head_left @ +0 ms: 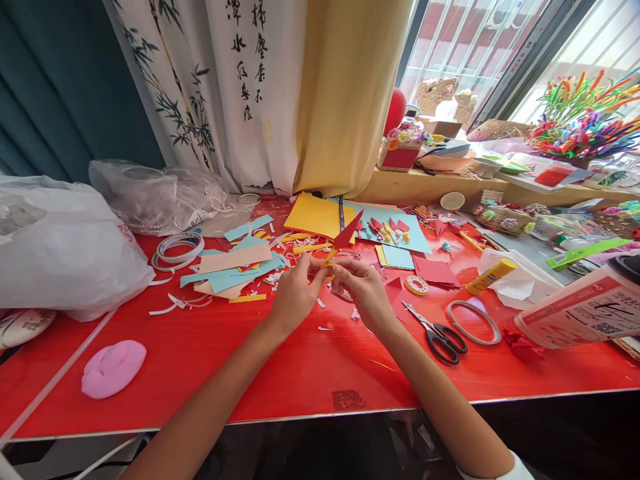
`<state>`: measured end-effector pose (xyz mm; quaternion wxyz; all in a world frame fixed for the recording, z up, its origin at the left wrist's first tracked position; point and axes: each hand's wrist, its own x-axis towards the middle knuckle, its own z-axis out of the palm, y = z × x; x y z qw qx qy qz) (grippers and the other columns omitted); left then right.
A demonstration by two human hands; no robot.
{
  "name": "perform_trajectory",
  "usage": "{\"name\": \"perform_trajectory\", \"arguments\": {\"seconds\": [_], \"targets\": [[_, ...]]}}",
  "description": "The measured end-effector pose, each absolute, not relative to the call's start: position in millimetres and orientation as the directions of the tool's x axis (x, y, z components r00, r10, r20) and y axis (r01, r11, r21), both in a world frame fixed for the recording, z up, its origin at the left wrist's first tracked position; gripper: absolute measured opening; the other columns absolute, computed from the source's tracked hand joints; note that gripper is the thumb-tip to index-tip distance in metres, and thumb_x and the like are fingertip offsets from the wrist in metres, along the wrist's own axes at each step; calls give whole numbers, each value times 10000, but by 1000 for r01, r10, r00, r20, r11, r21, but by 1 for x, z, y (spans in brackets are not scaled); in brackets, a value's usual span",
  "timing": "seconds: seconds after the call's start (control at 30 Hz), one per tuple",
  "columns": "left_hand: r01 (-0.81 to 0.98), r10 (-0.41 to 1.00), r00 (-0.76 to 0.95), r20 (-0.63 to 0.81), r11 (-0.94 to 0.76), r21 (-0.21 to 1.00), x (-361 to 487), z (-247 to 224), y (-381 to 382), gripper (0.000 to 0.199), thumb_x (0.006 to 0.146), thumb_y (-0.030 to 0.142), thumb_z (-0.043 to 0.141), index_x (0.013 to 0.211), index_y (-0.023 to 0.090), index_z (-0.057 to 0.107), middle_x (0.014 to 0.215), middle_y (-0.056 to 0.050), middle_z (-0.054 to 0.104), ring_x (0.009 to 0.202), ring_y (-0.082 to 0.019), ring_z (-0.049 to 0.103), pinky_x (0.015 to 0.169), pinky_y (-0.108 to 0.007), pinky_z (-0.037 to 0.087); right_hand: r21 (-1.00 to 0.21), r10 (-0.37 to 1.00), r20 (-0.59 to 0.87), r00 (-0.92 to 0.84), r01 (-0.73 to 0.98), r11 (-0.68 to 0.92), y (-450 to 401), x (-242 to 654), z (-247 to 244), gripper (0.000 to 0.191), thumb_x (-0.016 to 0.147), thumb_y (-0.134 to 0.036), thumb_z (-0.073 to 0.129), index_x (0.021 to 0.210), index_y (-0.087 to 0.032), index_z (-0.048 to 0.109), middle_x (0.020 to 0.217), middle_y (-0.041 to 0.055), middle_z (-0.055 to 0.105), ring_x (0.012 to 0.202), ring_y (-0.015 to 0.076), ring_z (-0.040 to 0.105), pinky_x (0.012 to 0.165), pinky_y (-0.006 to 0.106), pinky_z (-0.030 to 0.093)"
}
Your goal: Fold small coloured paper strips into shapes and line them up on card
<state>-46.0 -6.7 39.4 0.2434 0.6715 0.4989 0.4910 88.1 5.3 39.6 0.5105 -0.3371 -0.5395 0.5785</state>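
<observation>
Above the red table (300,380), my left hand (299,290) pinches a small paper craft: a folded red paper point (347,232) with a narrow yellow paper strip (329,257) below it. My right hand (364,288) meets it from the other side, its fingertips closed on the yellow strip's lower end. Fingers hide part of that end. Similar small red and yellow paper pieces (387,231) lie behind my hands on a light blue sheet (419,241). Scissors (440,337) with black handles rest to the right of my right hand.
Paper strips and scraps (235,260) are heaped on the left, near white tape rolls (177,250) and a white plastic bag (65,247). Pink clay (114,369) sits at front left. To the right are a glue stick (491,276), a tape ring (473,323) and a large bottle (585,303).
</observation>
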Motion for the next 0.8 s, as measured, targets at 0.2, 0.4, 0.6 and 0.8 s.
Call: {"name": "perform_trajectory", "arguments": {"seconds": [0.2,0.4,0.6,0.8], "targets": [[384,917,40,396,-380,841,-45,40,-7,117,826,321,475,827,205,493,856,-10,642,809,-149,613,704,-248,442,-972,960,131,-248,-224,75,7,89,40,193,738,-338,626,819,-166,594,572,-21,536,502,86,480,504,235,340],[221,942,47,334,-335,916,-46,40,-5,277,796,317,533,1049,219,478,976,-32,647,894,-155,607,766,-258,453,-970,949,147,-277,-230,83,13,92,37,243,727,-364,629,851,-170,551,597,-21,558,496,91,503,503,239,349],[272,929,77,362,-369,889,-49,39,-3,297,789,253,535,1080,219,579,1062,-27,635,944,-161,590,826,-256,447,-970,950,70,-304,-244,-7,15,93,33,484,687,-335,681,1010,-238,334,551,-63,567,474,91,486,499,225,350],[393,910,94,404,-407,825,-49,43,-7,207,799,244,503,963,224,629,970,-4,668,869,-152,608,766,-242,446,-977,941,70,-331,-212,-1,14,92,33,356,698,-383,656,892,-219,407,547,-42,559,497,102,508,477,224,341]]}}
